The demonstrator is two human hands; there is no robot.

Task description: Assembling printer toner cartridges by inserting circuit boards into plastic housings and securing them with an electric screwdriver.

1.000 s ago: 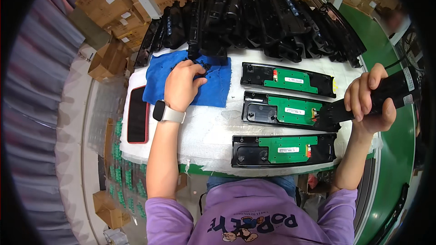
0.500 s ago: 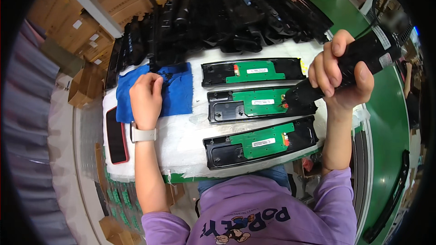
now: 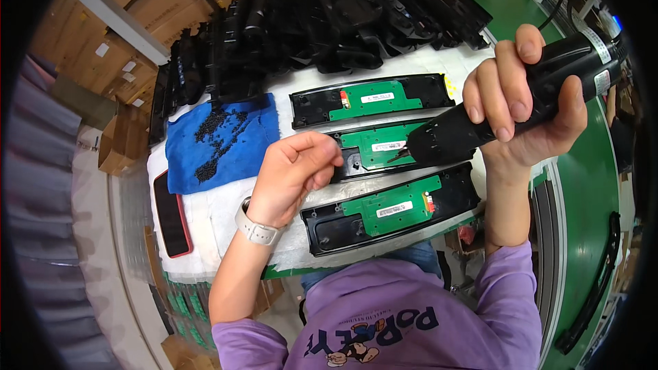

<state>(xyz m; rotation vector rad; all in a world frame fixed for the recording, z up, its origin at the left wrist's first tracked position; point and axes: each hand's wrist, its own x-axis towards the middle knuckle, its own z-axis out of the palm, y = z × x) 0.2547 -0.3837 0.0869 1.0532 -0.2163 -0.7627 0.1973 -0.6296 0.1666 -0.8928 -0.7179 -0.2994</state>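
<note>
My right hand (image 3: 524, 106) grips a black electric screwdriver (image 3: 445, 133), whose bit points down and left over the green circuit board (image 3: 367, 156) in the middle black plastic panel. Beside that panel's left end is my left hand (image 3: 295, 171), thumb and fingers pinched together; whatever they hold is hidden or too small to make out. One similar black panel (image 3: 329, 234) with a green board lies nearer me, another (image 3: 308, 106) farther off. Small black screws (image 3: 223, 127) are heaped on a blue cloth (image 3: 257, 154) left of the panels.
A large pile of black plastic parts (image 3: 301, 24) covers the far side of the white-covered table (image 3: 226, 216). At the left edge lies a phone (image 3: 171, 216) with a red rim. Cardboard boxes (image 3: 127, 113) stand beyond on the left; a green floor (image 3: 582, 185) extends right.
My left hand has moved right and nearer me, from the blue cloth to the middle panel, uncovering the screws. The screwdriver's bit has shifted left from the board's right end toward its middle.
</note>
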